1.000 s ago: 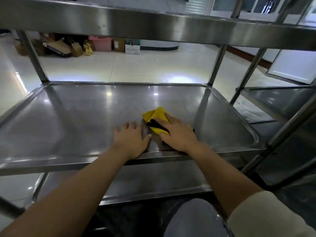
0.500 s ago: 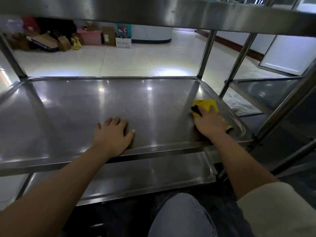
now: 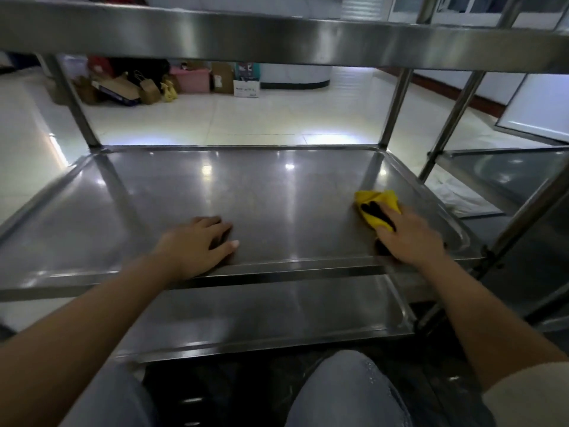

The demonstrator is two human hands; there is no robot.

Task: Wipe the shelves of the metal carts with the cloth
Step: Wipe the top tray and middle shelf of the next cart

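Observation:
The middle shelf (image 3: 261,192) of a stainless steel cart fills the view, shiny and bare. A yellow cloth with a black patch (image 3: 377,206) lies near the shelf's right rim. My right hand (image 3: 409,238) presses flat on the cloth, covering its near half. Palm down on the shelf close to the front edge rests my left hand (image 3: 197,245), fingers slightly spread, holding nothing. The top shelf (image 3: 277,35) crosses overhead, and the bottom shelf (image 3: 261,315) shows below the front rail.
A second metal cart (image 3: 508,177) stands to the right, its posts close to my right arm. Cardboard boxes, paper bags and a pink crate (image 3: 191,78) sit on the tiled floor beyond. My knees (image 3: 348,392) are under the front edge.
My right hand has slid the cloth from the shelf's middle over to the right side. My left hand stays planted near the front edge.

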